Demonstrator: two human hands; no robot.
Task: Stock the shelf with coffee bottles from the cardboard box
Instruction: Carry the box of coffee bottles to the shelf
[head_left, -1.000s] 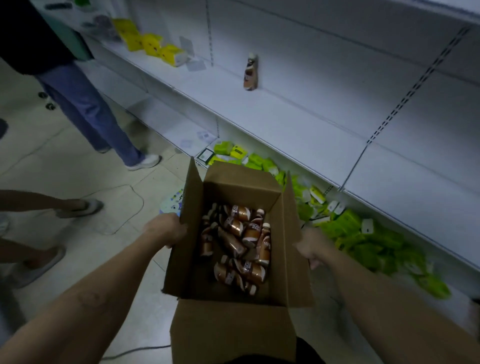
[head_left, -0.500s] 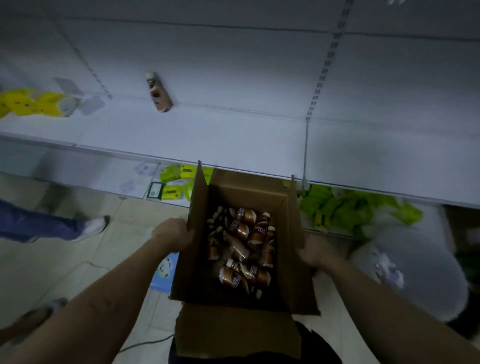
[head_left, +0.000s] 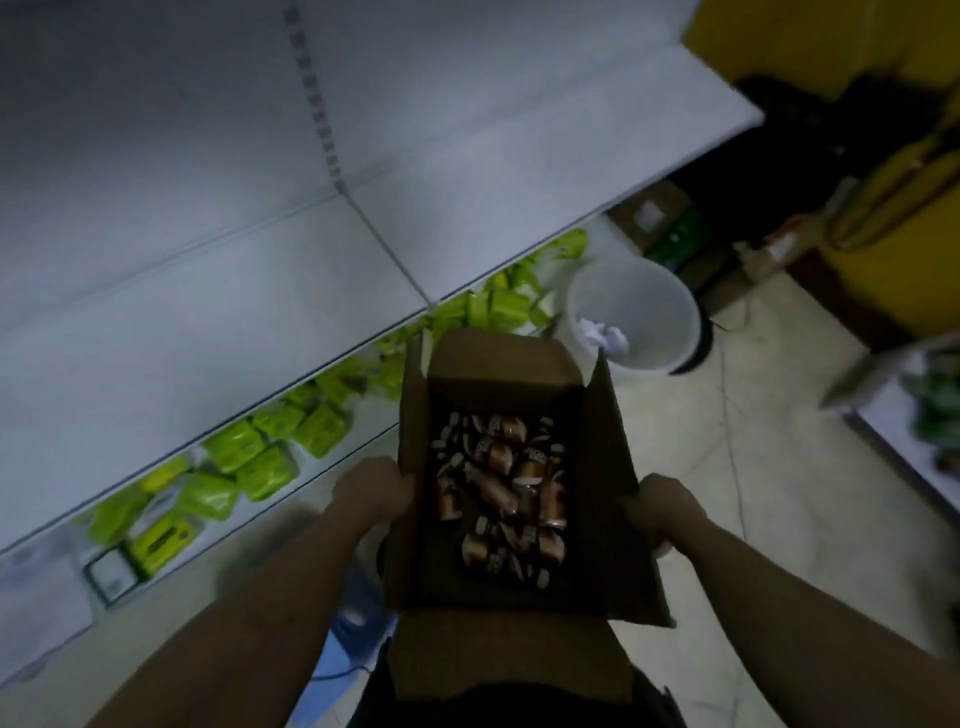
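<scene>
I carry an open cardboard box (head_left: 608, 467) in front of me, flaps standing up. Inside lie several brown coffee bottles (head_left: 498, 488) in a loose heap. My left hand (head_left: 371, 491) grips the box's left wall and my right hand (head_left: 667, 512) grips its right wall, fingers curled under or behind the cardboard. The white shelf (head_left: 218, 312) runs along the left, its board bare in this view.
Green packets (head_left: 234, 457) fill the lower shelf at left. A white bucket (head_left: 634, 312) with crumpled paper stands on the floor just beyond the box. Dark and yellow objects (head_left: 893, 208) sit at the right, and another white unit (head_left: 914, 431) at the right edge.
The view has swung right along the shelf: the single bottle on the shelf and the other people's legs have left view, and the bucket and shelf end have come in. Both hands keep their hold.
</scene>
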